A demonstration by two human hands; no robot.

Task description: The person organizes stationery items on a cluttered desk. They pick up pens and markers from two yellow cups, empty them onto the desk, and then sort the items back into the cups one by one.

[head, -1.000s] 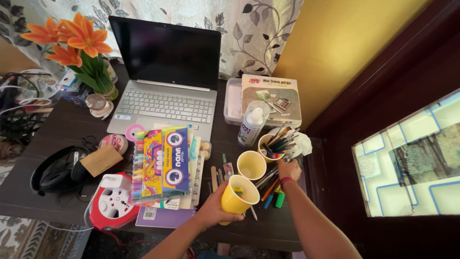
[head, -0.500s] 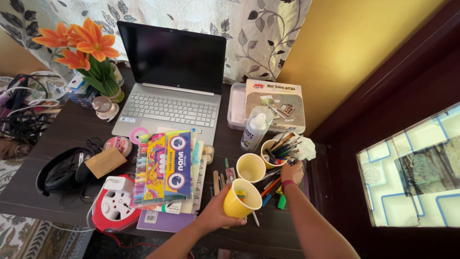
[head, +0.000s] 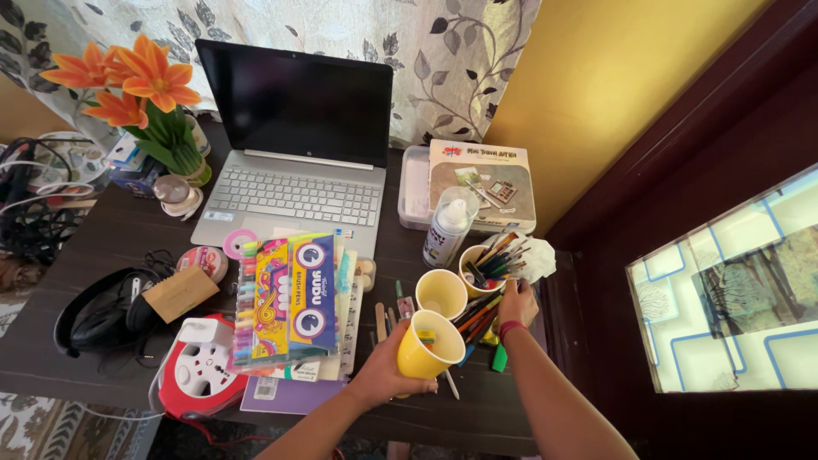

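A yellow paper cup, tilted with a few pens inside, sits at the dark wooden desk's near edge, the left hand wrapped closed around it. Just beside it the right hand rests fingers curled on loose coloured pens and markers; whether it grips any I cannot tell. Behind stand a second yellow cup and a pen-filled cup.

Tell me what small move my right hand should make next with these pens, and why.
Probably lift one loose pen and drop it into the yellow cup in your left hand. That cup is tilted toward the pile with its mouth open and looks nearly empty, while the far cup is already crowded. Your right hand rests on the pile's edge, so the reach looks short.
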